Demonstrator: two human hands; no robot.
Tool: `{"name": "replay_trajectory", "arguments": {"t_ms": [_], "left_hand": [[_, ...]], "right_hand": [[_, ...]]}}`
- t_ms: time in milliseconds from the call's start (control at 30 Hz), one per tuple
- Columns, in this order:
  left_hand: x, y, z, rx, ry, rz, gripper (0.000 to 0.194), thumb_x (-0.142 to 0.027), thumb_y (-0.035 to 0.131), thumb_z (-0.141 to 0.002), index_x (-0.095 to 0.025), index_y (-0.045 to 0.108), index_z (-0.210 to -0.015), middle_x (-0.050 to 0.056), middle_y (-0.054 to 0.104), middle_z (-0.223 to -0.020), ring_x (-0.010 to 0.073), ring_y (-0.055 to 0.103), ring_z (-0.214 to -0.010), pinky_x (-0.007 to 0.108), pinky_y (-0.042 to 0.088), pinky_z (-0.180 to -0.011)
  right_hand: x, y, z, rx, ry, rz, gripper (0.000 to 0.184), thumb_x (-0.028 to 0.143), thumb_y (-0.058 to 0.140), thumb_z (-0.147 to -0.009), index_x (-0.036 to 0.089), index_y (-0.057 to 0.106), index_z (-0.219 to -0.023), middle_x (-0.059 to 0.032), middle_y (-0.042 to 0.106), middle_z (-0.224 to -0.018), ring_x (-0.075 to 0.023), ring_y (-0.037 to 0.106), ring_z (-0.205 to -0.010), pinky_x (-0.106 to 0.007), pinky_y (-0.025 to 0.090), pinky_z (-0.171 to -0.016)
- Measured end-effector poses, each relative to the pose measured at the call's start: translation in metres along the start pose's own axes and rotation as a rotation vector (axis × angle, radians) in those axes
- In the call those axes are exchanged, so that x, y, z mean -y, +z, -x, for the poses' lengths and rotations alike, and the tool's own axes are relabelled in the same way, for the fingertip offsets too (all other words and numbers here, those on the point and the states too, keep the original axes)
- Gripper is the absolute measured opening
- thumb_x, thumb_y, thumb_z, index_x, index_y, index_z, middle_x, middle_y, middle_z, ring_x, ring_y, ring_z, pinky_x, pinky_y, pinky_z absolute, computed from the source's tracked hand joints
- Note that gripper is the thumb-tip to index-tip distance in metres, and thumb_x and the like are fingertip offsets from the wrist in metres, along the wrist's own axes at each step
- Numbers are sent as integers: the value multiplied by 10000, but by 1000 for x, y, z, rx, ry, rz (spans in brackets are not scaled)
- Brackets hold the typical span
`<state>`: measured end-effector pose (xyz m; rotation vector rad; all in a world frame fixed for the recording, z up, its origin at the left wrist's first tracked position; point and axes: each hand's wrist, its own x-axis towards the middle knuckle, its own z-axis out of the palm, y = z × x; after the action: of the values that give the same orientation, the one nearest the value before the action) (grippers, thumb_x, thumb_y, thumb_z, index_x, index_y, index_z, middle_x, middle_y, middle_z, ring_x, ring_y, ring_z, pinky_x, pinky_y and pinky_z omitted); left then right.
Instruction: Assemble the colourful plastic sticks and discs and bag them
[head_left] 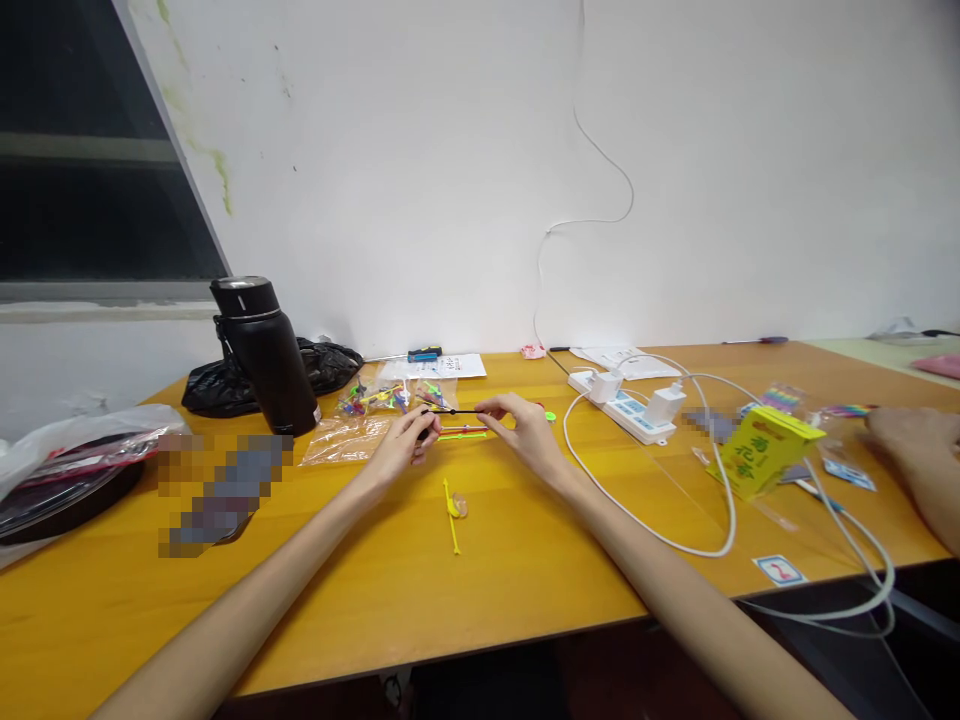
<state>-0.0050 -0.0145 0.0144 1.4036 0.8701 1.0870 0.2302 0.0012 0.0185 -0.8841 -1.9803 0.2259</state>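
A black flask (264, 352) is standing upright on the orange desk (360, 590), just in front of a crumpled black bag (330, 365). A white power strip (626, 410) is lying to the right, its white cable (675, 540) looping toward the desk edge. A yellow carton (765, 450) is sitting tilted beside it.

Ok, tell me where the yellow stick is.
The yellow stick lies on the table in the head view, centre, between the forearms, nearer the camera than both hands.
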Motion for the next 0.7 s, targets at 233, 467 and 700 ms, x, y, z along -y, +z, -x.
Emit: {"name": "replay_trajectory", "arguments": {"t_ms": [233,467,700], "left_hand": [[0,0,0,8,2,-14,351,-532,559,-909,-192,537,-829,-63,365,-603,81,274,-494,191,255,-457],[1,4,2,3,-12,-15,342,-528,557,-907,-194,540,-834,-64,370,-597,84,287,-492,186,273,-455],[-2,-2,2,-184,86,52,237,-436,553,-897,-208,515,-846,-72,381,-610,72,268,-465,174,248,-432]], "right_hand": [[-4,2,1,-18,-54,92,107,236,635,-962,208,719,-1023,-51,739,-949,-180,684,-830,-308,531,-790],[-4,1,1,-9,-69,208,103,242,603,-983,210,697,-1009,-54,730,-947,-188,684,-858,-305,518,-792],[-14,2,4,42,70,292,80,256,614,-969,216,680,-984,-28,737,-917,-166,668,-815,-262,446,-710]]}}
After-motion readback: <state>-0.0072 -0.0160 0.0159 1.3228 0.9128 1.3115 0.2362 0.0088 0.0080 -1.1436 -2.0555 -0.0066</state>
